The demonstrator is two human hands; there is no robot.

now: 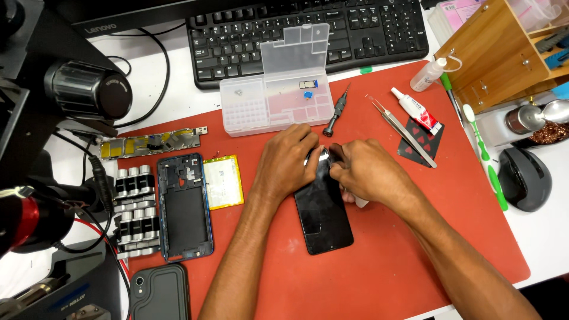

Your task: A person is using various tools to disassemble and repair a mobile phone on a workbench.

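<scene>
While your left hand (285, 165) presses down on the top left corner of the phone (323, 210), fingers curled over its edge, your right hand (366, 173) pinches the top right corner, fingertips closed on it. The phone lies dark face up on the red mat (379, 261), its upper end hidden under both hands, tilted a little to the left. Just above your hands a screwdriver (335, 112) lies against the clear parts box (274, 98). Tweezers (403, 131) and a glue tube (415, 110) lie to the upper right. Left of your left forearm sit a yellowish battery (223, 181) and, beside it, a blue phone frame (184, 207). A black keyboard (308, 32) sits beyond the mat.
</scene>
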